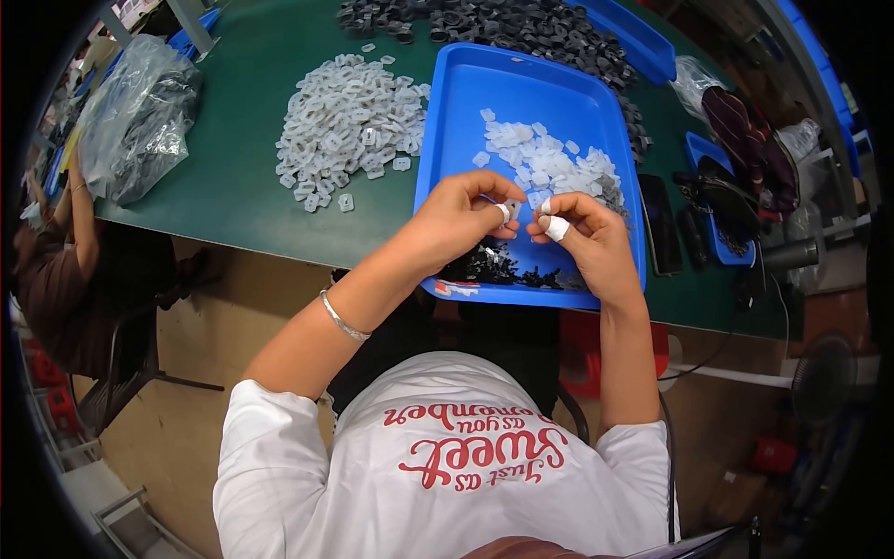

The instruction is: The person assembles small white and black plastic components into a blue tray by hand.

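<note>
Small translucent piece (537, 198) above blue tray (452, 112), fingertips of right hand (596, 239) nearly closed on it. Left hand (456, 219) pinches second piece (513, 207), just beside; from here I judge both held close for fine control. Black parts (494, 265) in tray's near end, pale pieces (559, 165) farther, likely separated for easy reach.

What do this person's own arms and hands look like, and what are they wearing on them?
Both arms are bare below short white sleeves. A silver-coloured bangle circles the left forearm. The left hand has a white wrap on its thumb; the right hand has white wraps on its thumb and a finger.
</note>
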`<move>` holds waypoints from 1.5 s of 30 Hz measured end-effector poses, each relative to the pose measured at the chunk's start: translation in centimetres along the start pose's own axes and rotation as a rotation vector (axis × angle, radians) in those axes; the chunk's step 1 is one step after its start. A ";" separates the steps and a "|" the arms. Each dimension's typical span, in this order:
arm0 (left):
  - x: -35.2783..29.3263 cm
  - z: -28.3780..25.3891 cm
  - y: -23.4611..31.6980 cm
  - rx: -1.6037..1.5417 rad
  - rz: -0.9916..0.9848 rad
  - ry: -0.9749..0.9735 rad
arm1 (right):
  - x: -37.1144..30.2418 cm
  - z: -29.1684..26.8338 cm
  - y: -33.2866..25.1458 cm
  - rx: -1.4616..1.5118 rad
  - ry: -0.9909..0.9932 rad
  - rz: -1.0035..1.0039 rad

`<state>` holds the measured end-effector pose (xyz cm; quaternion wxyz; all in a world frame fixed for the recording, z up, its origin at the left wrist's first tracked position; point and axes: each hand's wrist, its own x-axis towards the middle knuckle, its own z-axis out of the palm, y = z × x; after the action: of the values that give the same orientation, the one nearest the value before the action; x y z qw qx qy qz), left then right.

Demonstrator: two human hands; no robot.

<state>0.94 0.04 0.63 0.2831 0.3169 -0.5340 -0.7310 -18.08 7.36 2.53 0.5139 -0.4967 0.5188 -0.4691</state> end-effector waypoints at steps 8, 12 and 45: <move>0.1 0.4 -0.7 0.008 0.082 0.050 | 0.6 1.0 0.3 -0.285 0.040 -0.158; 0.0 0.0 -0.3 0.125 0.058 0.002 | 0.6 1.6 0.0 -0.255 0.041 -0.112; -0.4 0.5 0.0 0.022 0.081 0.052 | 1.0 2.0 0.6 -0.104 0.115 -0.030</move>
<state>0.81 0.63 0.81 0.3229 0.3167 -0.5468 -0.7046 -16.12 6.42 1.85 0.4495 -0.5027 0.5635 -0.4771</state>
